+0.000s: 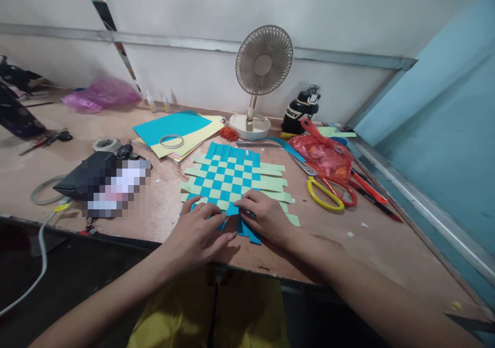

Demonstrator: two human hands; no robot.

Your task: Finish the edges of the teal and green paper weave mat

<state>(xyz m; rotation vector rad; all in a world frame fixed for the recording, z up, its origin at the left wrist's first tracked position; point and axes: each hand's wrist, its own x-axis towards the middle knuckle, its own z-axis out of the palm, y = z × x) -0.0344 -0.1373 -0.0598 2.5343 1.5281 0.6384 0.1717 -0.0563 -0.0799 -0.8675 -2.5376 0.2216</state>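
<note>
A woven paper mat (226, 178) of blue and pale green strips lies flat on the table before me, checkered in the middle. Loose green strip ends stick out at both sides, and blue ends hang toward me. My left hand (199, 227) rests on the mat's near left corner, fingers spread and thumb apart from them. At the near edge, right of centre, my right hand (265, 214) has its fingers curled together on a blue paper strip (233, 210). Its thumb is mostly hidden, as is the part of the mat under both hands.
Scissors (325, 196) and a red plastic bag (323, 154) lie to the right, near a black bottle (299, 111). A fan (263, 64) stands behind. Paper sheets (174, 131) with a tape ring (171, 141) lie back left. A black case (85, 175) sits farther left.
</note>
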